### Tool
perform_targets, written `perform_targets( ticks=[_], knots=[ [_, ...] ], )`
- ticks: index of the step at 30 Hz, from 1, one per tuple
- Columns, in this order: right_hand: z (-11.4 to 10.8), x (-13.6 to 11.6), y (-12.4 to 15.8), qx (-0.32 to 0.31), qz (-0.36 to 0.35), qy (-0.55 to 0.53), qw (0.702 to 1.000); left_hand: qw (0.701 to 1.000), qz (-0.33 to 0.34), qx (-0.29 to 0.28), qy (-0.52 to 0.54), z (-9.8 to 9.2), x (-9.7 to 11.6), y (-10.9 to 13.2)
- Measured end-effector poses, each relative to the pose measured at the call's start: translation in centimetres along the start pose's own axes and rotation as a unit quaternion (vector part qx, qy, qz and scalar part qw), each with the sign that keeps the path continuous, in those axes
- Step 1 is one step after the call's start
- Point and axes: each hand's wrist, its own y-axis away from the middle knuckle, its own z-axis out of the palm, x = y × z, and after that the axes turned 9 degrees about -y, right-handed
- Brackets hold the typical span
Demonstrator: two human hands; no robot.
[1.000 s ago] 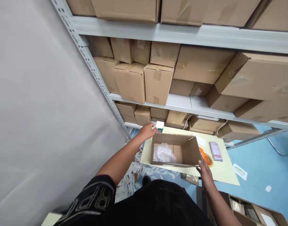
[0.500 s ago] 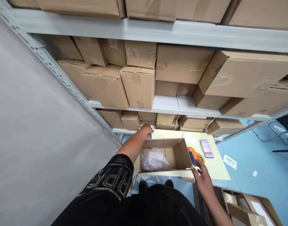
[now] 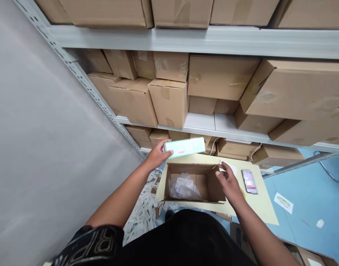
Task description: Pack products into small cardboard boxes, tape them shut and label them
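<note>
My left hand grips one end of a long pale-green carton, holding it up level past the far rim of an open cardboard box. Glare and blur hide the carton's print. Inside the box, toward its left, lies a crumpled translucent white bag. At the box's far right corner, my right hand hovers with thumb and fingers apart and nothing between them. Whether its fingertips touch the rim I cannot tell.
The box stands on a pale yellow table, with a phone to its right and a tape roll partly behind my right wrist. Shelves of cardboard boxes rise beyond. Shredded paper lies at lower left, a card on the blue floor.
My left hand has come up from behind the box's far left corner with the pale-green carton. My right hand has shifted from the near right corner toward the far right one.
</note>
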Motion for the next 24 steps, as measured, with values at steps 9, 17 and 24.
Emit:
perform_targets(
  ticks=[9,17,24],
  knots=[
    [0.5,2.5,-2.0,-0.082,0.017,0.050,0.995,0.991,0.006,-0.133,0.023,7.2,-1.5,9.4],
    [2.6,4.2,-1.9,-0.111,0.056,0.245,0.961,0.921,0.076,-0.203,-0.322,9.5,-2.1,7.5],
    [4.2,9.3,-4.0,-0.179,0.209,0.179,0.944,0.881,0.070,-0.278,-0.378,13.0,-2.7,5.8]
  ],
)
